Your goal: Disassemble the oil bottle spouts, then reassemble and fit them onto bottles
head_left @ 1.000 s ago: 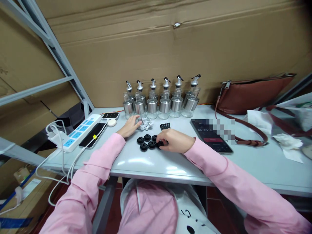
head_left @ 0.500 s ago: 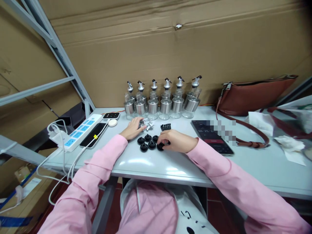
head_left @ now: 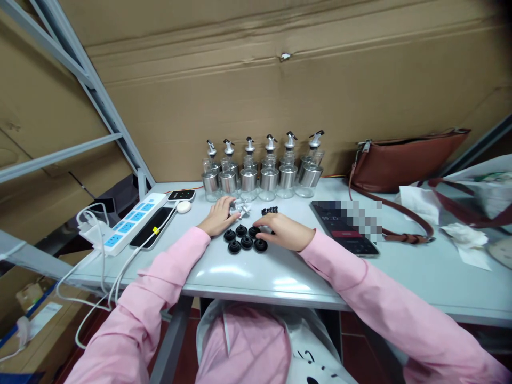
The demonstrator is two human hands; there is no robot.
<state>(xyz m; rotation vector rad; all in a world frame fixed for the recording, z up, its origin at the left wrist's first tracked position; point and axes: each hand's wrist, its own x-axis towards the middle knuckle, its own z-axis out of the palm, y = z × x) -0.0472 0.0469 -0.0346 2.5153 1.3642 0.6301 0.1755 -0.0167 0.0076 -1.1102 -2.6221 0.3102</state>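
My left hand (head_left: pixel 220 216) lies on the table with its fingers stretched out, beside a small heap of silver spout pieces (head_left: pixel 242 209). Just right of it, several round black stoppers (head_left: pixel 234 246) stand in two rows. Over the right end of these rows is my right hand (head_left: pixel 287 231), thumb and forefinger apart and nothing visible between them; its other fingers are partly hidden. The front right black stopper (head_left: pixel 261 245) sits below its fingertips. Behind that hand is a row of small black levers (head_left: pixel 269 210).
Glass bottles with steel bands (head_left: pixel 248 181) line the back, the rear ones topped with pourers (head_left: pixel 271 142). At left are a power strip (head_left: pixel 136 221), a phone (head_left: pixel 154 226) and cables. A tablet (head_left: pixel 340 226), a brown bag (head_left: pixel 404 162) and crumpled tissue (head_left: pixel 466 234) occupy the right.
My right hand's fingers have come off the front right stopper, which now shows fully. My left hand stays by the silver pieces. The whole view has shifted slightly.
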